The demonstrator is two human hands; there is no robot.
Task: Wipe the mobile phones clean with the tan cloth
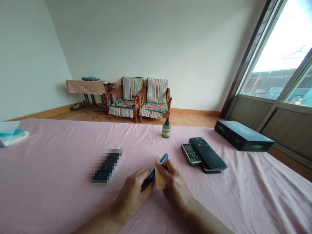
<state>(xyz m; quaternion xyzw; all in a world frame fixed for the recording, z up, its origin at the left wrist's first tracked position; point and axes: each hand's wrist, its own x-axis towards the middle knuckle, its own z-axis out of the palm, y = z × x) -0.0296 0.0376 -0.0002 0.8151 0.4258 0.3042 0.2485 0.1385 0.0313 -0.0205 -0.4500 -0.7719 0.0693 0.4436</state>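
Observation:
My left hand [133,193] grips the lower end of a blue phone [162,160] that stands on its edge, tilted, above the pink cloth [48,182]. My right hand [174,187] is closed on a small yellow cloth [159,181] and presses it against the phone's side. Both hands meet in the middle near the front of the table.
A blurred dark device [106,167] lies left of my hands. To the right lie a keypad phone [190,154] and stacked dark smartphones [208,154]. A small green bottle [166,128], a black box [243,135] and a tissue pack [11,133] stand farther off. Two chairs [138,99] line the wall.

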